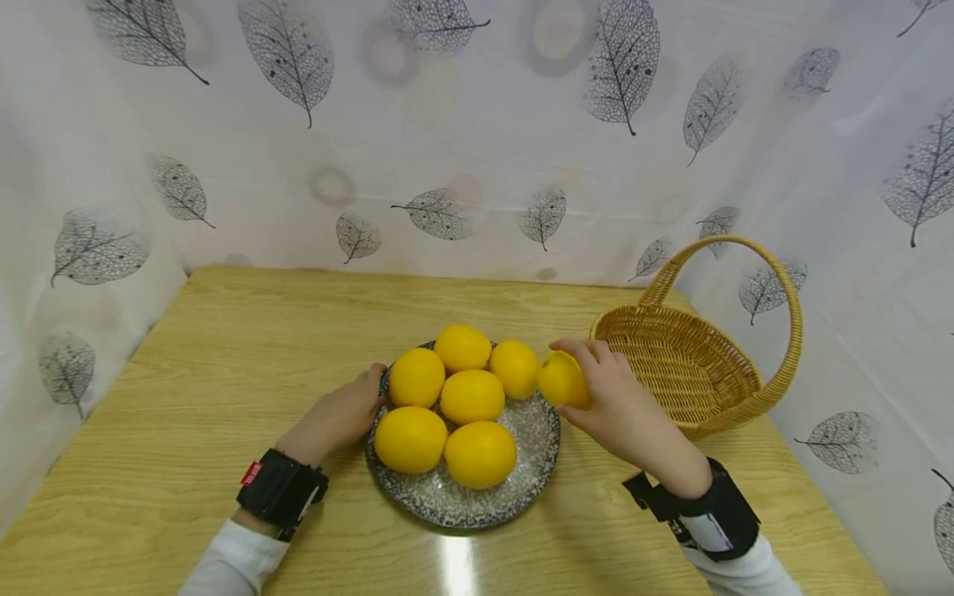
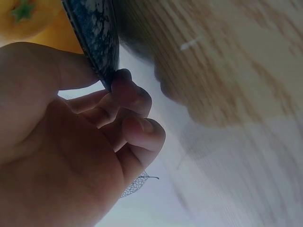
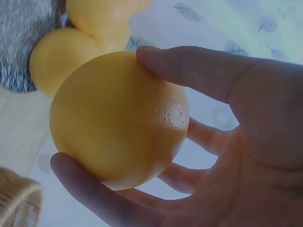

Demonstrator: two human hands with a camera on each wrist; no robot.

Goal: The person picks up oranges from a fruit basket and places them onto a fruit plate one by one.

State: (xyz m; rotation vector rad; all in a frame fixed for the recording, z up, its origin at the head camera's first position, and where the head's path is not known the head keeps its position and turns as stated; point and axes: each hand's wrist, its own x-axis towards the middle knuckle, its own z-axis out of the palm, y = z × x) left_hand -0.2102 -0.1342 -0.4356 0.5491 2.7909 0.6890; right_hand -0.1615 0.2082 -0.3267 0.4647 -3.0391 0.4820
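Observation:
My right hand (image 1: 622, 401) holds a yellow-orange orange (image 1: 563, 381) just off the right rim of a speckled grey plate (image 1: 532, 447). In the right wrist view, the thumb and fingers curl round the held orange (image 3: 118, 120). Several more oranges, such as one at the front (image 1: 480, 455), lie on the plate. The left wrist view shows a green star-shaped stem end on one orange (image 2: 28, 16). At the plate's left side, my left hand (image 1: 346, 418) pinches the rim (image 2: 102, 42), thumb above and fingertips below.
An oval wicker basket (image 1: 715, 372) with a tall arched handle stands right of the plate, behind my right hand. The wooden table (image 1: 224, 356) meets a leaf-printed white curtain (image 1: 462, 149) at the back and sides.

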